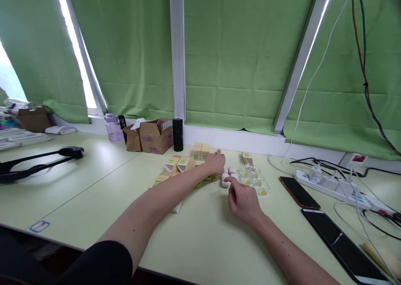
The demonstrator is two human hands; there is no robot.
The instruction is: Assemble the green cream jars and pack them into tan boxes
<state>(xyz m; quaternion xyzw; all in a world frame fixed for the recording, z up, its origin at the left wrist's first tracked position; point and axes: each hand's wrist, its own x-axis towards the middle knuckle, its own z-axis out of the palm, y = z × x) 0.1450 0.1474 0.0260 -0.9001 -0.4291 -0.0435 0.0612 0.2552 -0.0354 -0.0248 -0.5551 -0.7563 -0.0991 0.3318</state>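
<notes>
My left hand (215, 161) reaches across the pale table (94, 184) and rests on a cluster of small tan boxes with green labels (178, 164); its fingers curl down over them, so what they grip is hidden. My right hand (242, 201) hovers nearer to me, fingers loosely curled, index finger close to small white and pink pieces (228, 175). Just beyond lie clear plastic blister trays with yellow dots (254, 180).
At the back stand open cardboard boxes (155, 135), a black cylinder (177, 134) and a pale purple bottle (112, 127). Two phones (299, 192) lie at right beside a white power strip (332, 184) with tangled cables. A black handled tool (40, 159) lies at left.
</notes>
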